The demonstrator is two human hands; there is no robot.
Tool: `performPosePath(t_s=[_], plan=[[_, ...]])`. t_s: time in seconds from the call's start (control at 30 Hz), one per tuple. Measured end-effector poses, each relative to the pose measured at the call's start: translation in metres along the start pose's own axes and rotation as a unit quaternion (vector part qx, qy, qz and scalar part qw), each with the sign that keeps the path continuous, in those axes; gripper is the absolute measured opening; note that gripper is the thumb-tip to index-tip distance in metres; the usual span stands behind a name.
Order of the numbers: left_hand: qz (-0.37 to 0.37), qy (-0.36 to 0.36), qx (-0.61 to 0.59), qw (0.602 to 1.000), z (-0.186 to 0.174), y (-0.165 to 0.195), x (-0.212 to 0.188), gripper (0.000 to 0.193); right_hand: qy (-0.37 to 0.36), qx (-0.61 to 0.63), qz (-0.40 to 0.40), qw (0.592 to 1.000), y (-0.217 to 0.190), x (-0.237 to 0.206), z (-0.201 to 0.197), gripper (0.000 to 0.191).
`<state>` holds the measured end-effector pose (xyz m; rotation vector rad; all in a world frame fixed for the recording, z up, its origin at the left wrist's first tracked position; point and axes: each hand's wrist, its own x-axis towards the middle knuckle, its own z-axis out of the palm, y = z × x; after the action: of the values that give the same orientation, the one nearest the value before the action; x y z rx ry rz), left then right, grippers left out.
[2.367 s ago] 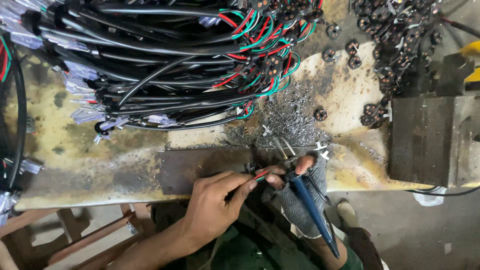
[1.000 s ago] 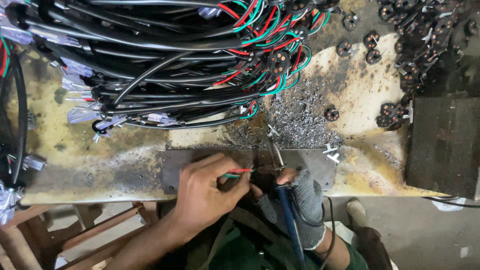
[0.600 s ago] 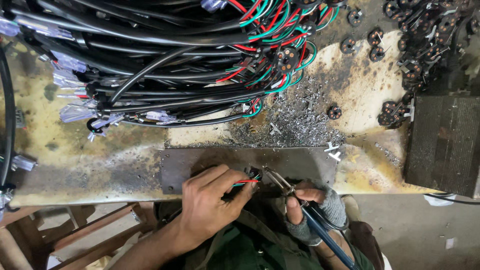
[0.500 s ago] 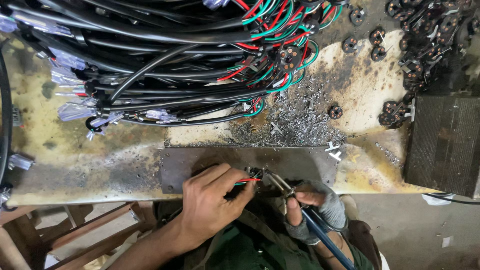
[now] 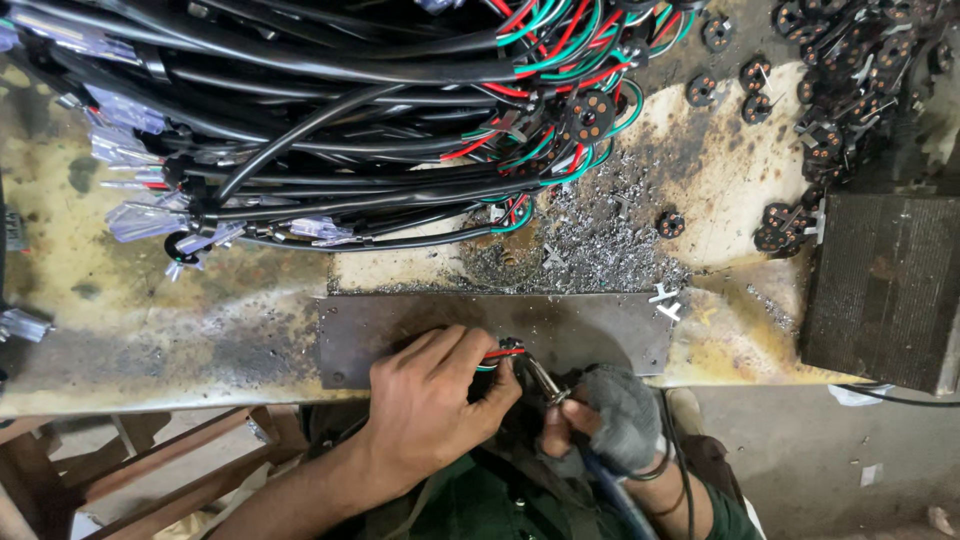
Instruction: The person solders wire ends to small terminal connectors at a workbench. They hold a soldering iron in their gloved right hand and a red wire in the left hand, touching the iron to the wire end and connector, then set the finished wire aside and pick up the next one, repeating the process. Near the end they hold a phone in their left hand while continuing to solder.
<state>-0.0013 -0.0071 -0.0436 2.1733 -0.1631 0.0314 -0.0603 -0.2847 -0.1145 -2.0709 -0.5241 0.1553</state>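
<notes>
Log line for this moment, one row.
left hand: pinches red-green wires | right hand: gloved, tool tip at wires | over metal plate

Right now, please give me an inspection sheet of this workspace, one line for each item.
Surface: stained yellowish bench top, scorched, with a dark metal plate at the near edge.
Job's things: red and green wire ends pinched in the bare left hand; thin metal tool tip held by the right hand in a grey fabric glove.
Clutter: grey metal shavings; small round black connector pieces; dark ribbed block.
Grippers: both hands closed around what they hold.
Cables: large bundle of black cables with red and green wires.
Surroundings: wooden frame below the bench.
</notes>
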Motion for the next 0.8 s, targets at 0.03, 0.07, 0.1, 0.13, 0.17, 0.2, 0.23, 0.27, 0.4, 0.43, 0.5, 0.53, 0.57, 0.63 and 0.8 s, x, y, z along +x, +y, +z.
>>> performPosePath(t_s=[0.03,0.07,0.1,0.13,0.17,0.2,0.23,0.27,0.4,0.43,0.5,0.53,0.57,0.63,0.8], plan=[[0.001,-0.005,0.002,1.0,0.0,0.0,0.0,0.018,-0.003,0.082,0.18,0.98,0.002,-0.002,0.0,0.012],[0.0,-0.012,0.004,1.0,0.0,-0.001,0.001,0.018,-0.006,0.161,0.355,0.921,0.004,-0.004,0.0,0.015],[-0.002,-0.021,0.005,1.0,0.0,-0.001,0.001,0.018,-0.004,0.053,0.192,0.98,0.007,-0.007,0.001,0.014],[0.0,-0.015,0.008,1.0,0.001,-0.001,0.001,0.018,-0.001,-0.057,0.022,0.998,0.012,-0.008,0.002,0.019],[0.001,-0.01,0.011,1.0,0.001,-0.002,0.001,0.018,0.001,-0.164,-0.148,0.975,0.014,-0.01,0.003,0.027],[0.004,-0.003,0.014,1.0,0.001,-0.002,0.001,0.018,-0.01,-0.173,-0.129,0.976,0.015,-0.011,0.005,0.025],[0.006,-0.006,0.011,1.0,0.001,-0.002,0.001,0.018,-0.019,-0.183,-0.113,0.976,0.015,-0.013,0.006,0.024],[0.007,-0.006,0.008,1.0,0.001,-0.002,0.001,0.018,-0.028,-0.192,-0.099,0.976,0.014,-0.014,0.007,0.024],[0.005,-0.006,0.01,1.0,0.001,-0.003,0.001,0.018,-0.008,0.209,0.374,0.904,0.001,-0.012,0.003,0.008],[-0.001,-0.007,0.01,1.0,0.001,-0.003,0.001,0.019,-0.075,0.148,0.305,0.938,-0.001,-0.01,-0.002,0.01],[-0.011,-0.009,0.011,1.0,0.002,-0.003,0.002,0.019,-0.12,0.11,0.265,0.951,-0.003,-0.006,-0.01,0.013],[-0.007,-0.008,0.01,1.0,0.002,-0.003,0.002,0.019,-0.101,0.136,0.295,0.941,-0.002,-0.003,-0.012,0.012],[-0.006,-0.007,0.01,1.0,0.002,-0.003,0.003,0.019,-0.083,0.162,0.325,0.928,-0.001,-0.001,-0.014,0.011],[-0.005,-0.006,0.01,1.0,0.002,-0.003,0.003,0.018,-0.047,0.214,0.385,0.896,0.0,0.0,-0.014,0.012],[-0.009,-0.008,0.007,1.0,0.001,-0.004,0.002,0.018,0.025,0.003,0.056,0.998,-0.006,0.001,-0.001,0.015]])
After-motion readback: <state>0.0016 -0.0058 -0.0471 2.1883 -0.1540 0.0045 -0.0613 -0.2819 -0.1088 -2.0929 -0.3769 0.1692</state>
